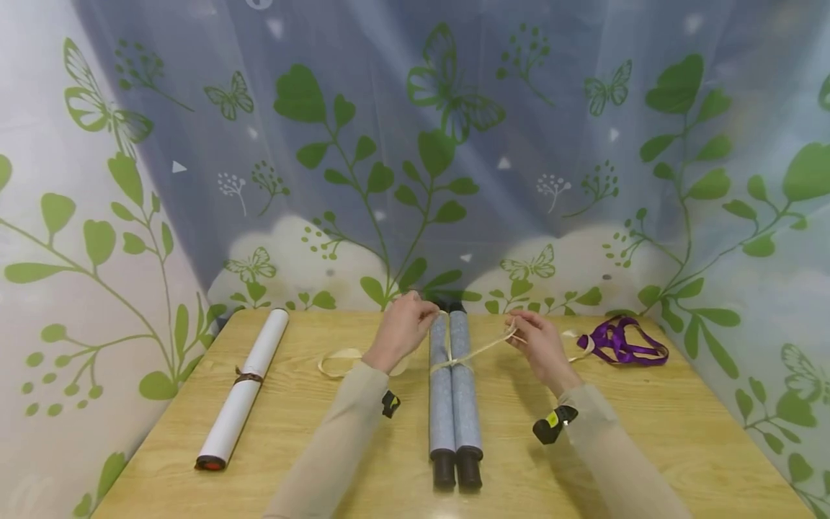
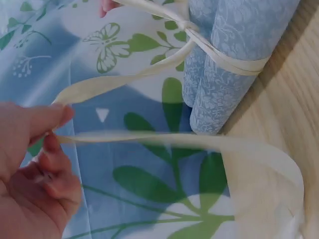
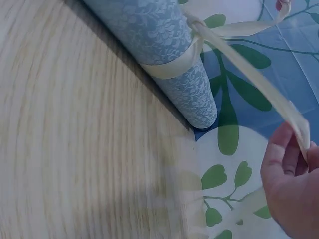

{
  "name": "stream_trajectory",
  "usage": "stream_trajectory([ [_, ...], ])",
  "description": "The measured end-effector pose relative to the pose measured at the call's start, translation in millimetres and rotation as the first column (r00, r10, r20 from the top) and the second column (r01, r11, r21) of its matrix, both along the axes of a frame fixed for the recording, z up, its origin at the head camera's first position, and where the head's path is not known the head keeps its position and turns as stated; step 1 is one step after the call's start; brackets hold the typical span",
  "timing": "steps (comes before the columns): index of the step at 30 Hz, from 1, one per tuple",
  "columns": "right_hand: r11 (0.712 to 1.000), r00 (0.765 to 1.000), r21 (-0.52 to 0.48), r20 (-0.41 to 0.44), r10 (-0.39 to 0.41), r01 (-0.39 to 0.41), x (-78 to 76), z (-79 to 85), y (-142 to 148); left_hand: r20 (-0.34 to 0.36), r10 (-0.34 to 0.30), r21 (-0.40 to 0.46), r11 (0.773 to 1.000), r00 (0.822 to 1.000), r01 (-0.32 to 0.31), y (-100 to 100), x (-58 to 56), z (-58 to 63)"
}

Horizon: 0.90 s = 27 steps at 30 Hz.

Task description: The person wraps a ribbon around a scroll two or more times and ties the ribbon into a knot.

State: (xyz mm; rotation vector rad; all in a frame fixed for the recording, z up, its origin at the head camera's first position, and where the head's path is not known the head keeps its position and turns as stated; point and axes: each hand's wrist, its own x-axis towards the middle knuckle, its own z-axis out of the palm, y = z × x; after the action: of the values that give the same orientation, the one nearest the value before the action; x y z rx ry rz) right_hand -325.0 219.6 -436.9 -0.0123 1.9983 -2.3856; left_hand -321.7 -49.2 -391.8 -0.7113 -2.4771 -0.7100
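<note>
Cream ribbon [image 2: 99, 88] in 2 grips [image 1: 402, 326] [image 1: 540, 346]

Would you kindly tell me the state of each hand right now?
Left hand: closed, pinching one stretch of the cream ribbon.
Right hand: closed, pinching another stretch of the cream ribbon.

Left hand [image 2: 32, 191] chopped by left edge in own wrist cam, right hand [image 3: 294, 194] by right edge in its own; each shows only as fingertip bits in other's. Rolls [image 1: 443, 411] run off top in both wrist views. Ribbon [image 2: 99, 88] knot too tiny to read from head cam. Pale loop [image 1: 344, 354] half hidden behind left arm [image 1: 337, 432]. Purple tangle [image 1: 612, 349]: can't tell where ends are.
</note>
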Motion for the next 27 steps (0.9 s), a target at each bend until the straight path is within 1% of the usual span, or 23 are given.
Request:
stream_trajectory([
  [1,1.0,1.0,-0.015,0.003,-0.002,0.002,-0.1,1.2,1,0.038,-0.006,0.032,0.999,0.999,0.005,0,0.1,1.3],
  [2,1.0,1.0,-0.028,0.009,-0.009,0.01,-0.4,2.3,2,0.096,-0.019,0.077,0.997,0.995,0.012,-1,0.3,1.8],
  [3,0.999,1.0,-0.036,0.014,-0.02,0.021,-1.0,3.4,2,0.146,-0.038,0.124,0.992,0.989,0.02,-1,0.4,1.9],
  [5,0.998,0.999,-0.037,0.019,-0.041,0.042,-2.1,5.7,2,0.238,-0.085,0.221,0.975,0.967,0.031,-1,0.8,1.3],
  [6,0.999,0.999,-0.011,0.018,-0.046,0.046,-3.1,6.7,1,0.272,-0.108,0.261,0.965,0.956,0.035,-1,1.0,0.7],
  [8,0.995,0.999,0.088,-0.004,-0.049,0.049,-5.5,9.7,0,0.311,-0.15,0.317,0.947,0.938,0.046,-1,1.1,-0.9],
  [10,0.976,0.999,0.214,-0.038,-0.039,0.046,-8.6,13.9,-1,0.33,-0.187,0.349,0.935,0.925,0.064,0,1.3,-1.9],
  [11,0.958,0.998,0.283,-0.06,-0.028,0.044,-10.6,16.1,-2,0.334,-0.201,0.357,0.931,0.921,0.074,1,1.3,-2.3],
  [13,0.906,0.995,0.421,-0.1,0.002,0.041,-14.6,21.8,-2,0.341,-0.221,0.364,0.927,0.914,0.088,1,1.1,-2.9],
  [15,0.857,0.99,0.513,-0.133,0.035,0.038,-18.5,29.6,-5,0.347,-0.232,0.364,0.926,0.909,0.098,2,1.3,-2.9],
  [17,0.811,0.983,0.584,-0.16,0.086,0.025,-21.6,39.2,-10,0.353,-0.238,0.364,0.926,0.905,0.101,2,1.1,-2.7],
  [20,0.742,0.967,0.67,-0.199,0.162,0.014,-26.1,54.0,-22,0.358,-0.244,0.366,0.925,0.901,0.106,2,0.6,-1.9],
  [22,0.702,0.949,0.713,-0.223,0.225,0.002,-29.2,61.6,-31,0.361,-0.251,0.371,0.922,0.898,0.109,1,0.1,-1.4],
  [25,0.66,0.921,0.751,-0.239,0.307,-0.026,-31.9,69.7,-44,0.354,-0.261,0.377,0.919,0.898,0.118,1,0.0,-0.8],
  [27,0.637,0.896,0.767,-0.229,0.38,-0.074,-32.2,73.0,-52,0.348,-0.27,0.386,0.914,0.898,0.125,0,0.3,-0.5],
])
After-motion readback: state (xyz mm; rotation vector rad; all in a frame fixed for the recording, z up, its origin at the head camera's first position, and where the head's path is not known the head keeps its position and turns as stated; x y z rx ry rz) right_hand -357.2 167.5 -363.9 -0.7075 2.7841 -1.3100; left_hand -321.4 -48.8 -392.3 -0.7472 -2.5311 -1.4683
